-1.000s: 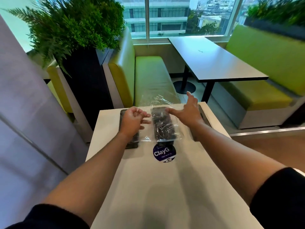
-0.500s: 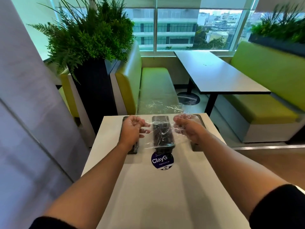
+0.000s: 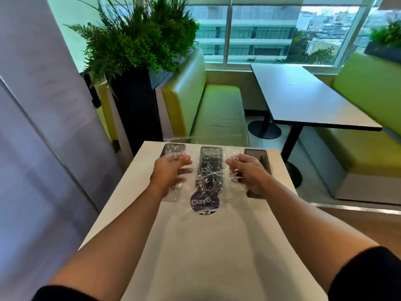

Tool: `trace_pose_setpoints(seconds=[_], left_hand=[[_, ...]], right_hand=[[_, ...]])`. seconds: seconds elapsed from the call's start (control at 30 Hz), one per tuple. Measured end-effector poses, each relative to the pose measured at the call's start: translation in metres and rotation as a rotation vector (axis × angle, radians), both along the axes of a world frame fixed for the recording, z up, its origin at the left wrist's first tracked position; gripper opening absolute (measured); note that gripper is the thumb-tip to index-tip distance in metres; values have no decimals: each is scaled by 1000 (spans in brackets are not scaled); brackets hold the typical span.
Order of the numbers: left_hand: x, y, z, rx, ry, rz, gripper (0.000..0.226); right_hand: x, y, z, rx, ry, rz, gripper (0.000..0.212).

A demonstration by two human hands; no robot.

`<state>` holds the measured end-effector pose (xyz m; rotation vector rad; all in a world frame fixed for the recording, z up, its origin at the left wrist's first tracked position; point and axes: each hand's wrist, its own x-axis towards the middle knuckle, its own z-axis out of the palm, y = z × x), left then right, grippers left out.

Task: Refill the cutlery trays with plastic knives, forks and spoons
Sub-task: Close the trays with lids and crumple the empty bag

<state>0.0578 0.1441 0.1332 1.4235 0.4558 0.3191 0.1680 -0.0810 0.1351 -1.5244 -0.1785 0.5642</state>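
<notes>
Three dark cutlery trays are sunk into the far end of a white counter: the left tray, the middle tray and the right tray. A clear plastic bag is stretched over the middle tray, with dark plastic cutlery showing through it. My left hand grips the bag's left side over the left tray. My right hand grips the bag's right side over the right tray. Whether the dark cutlery lies in the bag or in the tray beneath is unclear.
A round purple "ClayG" sticker sits on the counter just before the middle tray. A tall black planter with ferns stands to the far left. Beyond the counter are green benches and a dark table. A grey wall runs along the left.
My right hand went from spread open to curled round the bag's right side. Both hands now pull the bag taut and a little nearer, over the sticker. The camera tilted.
</notes>
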Motion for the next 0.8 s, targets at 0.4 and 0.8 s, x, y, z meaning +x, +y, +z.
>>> trace_pose_setpoints(seconds=[0.4,0.8], left_hand=[[-13,9,-6,-113,-28,320,7],[-5,13,-15,-148,35,-313,33]], right_hand=[[-13,-6,-19,-160,46,229,12],[-24,-18,-23,-4,131,124,24]])
